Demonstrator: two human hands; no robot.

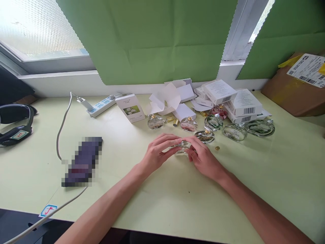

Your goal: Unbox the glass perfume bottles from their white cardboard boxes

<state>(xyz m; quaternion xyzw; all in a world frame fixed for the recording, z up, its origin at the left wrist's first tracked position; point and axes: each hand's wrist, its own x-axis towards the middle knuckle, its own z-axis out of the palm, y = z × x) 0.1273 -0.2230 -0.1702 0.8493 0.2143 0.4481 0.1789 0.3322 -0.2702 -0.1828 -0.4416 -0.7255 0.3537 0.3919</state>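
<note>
A small clear glass perfume bottle [181, 147] is held between my two hands, just above or on the table. My left hand [160, 147] grips its left side with fingers over the top and thumb on the near side. On its right side, my right hand [202, 155] closes around it, fingertips meeting those of the left. The bottle's top is partly hidden by the fingers. Just behind stand similar round glass bottles: a dark-toned one [204, 136], a pinkish one [188, 124] and a clear one [155, 121]. To the right lies a small gold ring-like piece [217, 148].
More bottles, including a green one [260, 128], stand to the right. White boxes [219, 91] are piled behind, beside gold caps [175, 122]. At left are a power strip [101, 105], a blurred dark phone [82, 162] and headphones [19, 134]. A cardboard box [286, 88] sits far right.
</note>
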